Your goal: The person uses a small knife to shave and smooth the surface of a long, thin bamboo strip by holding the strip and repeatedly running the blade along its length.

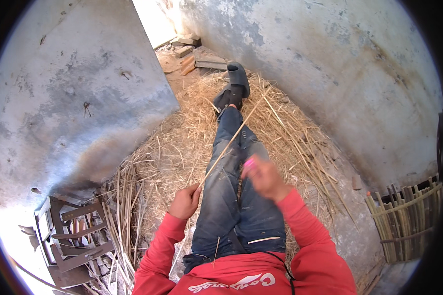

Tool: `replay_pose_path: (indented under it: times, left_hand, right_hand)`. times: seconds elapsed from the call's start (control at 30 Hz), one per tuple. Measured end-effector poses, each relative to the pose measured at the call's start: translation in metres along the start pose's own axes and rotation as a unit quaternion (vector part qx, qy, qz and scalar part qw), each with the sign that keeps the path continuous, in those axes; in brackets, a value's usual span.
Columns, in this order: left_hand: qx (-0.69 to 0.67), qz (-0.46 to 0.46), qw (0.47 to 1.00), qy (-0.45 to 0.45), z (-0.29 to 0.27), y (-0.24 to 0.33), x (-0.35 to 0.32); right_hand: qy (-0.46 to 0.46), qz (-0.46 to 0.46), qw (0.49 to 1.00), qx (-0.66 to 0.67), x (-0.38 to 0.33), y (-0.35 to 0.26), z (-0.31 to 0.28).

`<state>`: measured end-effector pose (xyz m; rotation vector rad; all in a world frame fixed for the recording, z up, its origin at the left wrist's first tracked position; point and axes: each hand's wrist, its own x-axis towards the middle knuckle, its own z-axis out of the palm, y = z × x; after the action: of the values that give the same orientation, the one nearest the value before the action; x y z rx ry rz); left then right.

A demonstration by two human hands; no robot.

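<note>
My left hand (184, 202) is closed round the lower end of a long, thin, pale bamboo strip (230, 141). The strip slants up across my outstretched legs (226, 191) toward my crossed feet. Over my right thigh, my right hand (267, 181) is curled and blurred by motion. Something small and bright pink (250, 164) shows at its fingers; what it is I cannot make out. A gap separates this hand from the strip. Short slivers (264, 240) lie on my trousers near the waist.
Pale shavings (187, 123) cover the floor around my legs. Long strips lie to the right (305, 152) and in a bundle at left (124, 206). A rusty metal frame (79, 231) stands at lower left, a slatted basket (406, 221) at lower right. Bare walls (330, 73) flank me; bricks (184, 51) lie beyond my feet.
</note>
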<state>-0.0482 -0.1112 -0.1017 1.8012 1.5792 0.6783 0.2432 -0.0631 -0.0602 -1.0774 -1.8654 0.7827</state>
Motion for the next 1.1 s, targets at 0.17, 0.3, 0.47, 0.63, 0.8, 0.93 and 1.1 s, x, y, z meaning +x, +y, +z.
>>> replay_pose_path:
  times: [0.17, 0.3, 0.47, 0.63, 0.8, 0.93, 1.1]
  left_hand:
    - [-0.02, -0.036, 0.999, 0.004, 0.044, -0.028, -0.004]
    - [-0.014, -0.059, 0.998, -0.006, 0.054, -0.02, -0.004]
    - [0.001, -0.044, 0.999, 0.006, 0.055, -0.028, -0.012]
    - [-0.049, -0.033, 0.998, 0.022, 0.05, -0.028, -0.024]
    - [-0.141, -0.126, 0.979, -0.082, 0.041, -0.055, -0.024]
    - [-0.178, -0.122, 0.971, -0.103, 0.041, -0.05, -0.026]
    - [-0.201, -0.134, 0.965, -0.101, 0.032, -0.054, -0.028]
  right_hand:
    - [-0.047, 0.05, 0.98, -0.186, -0.04, 0.014, 0.075]
    - [-0.019, 0.107, 0.971, -0.213, -0.036, 0.055, 0.091]
    - [-0.081, 0.137, 0.958, -0.239, -0.035, 0.065, 0.102]
    - [0.008, 0.217, 0.958, -0.187, -0.006, 0.109, 0.083]
    - [-0.109, 0.117, 0.963, -0.218, -0.022, 0.08, 0.103]
    - [-0.065, 0.172, 0.953, -0.242, -0.002, 0.119, 0.069]
    - [-0.195, 0.113, 0.941, -0.254, -0.014, 0.07, 0.093]
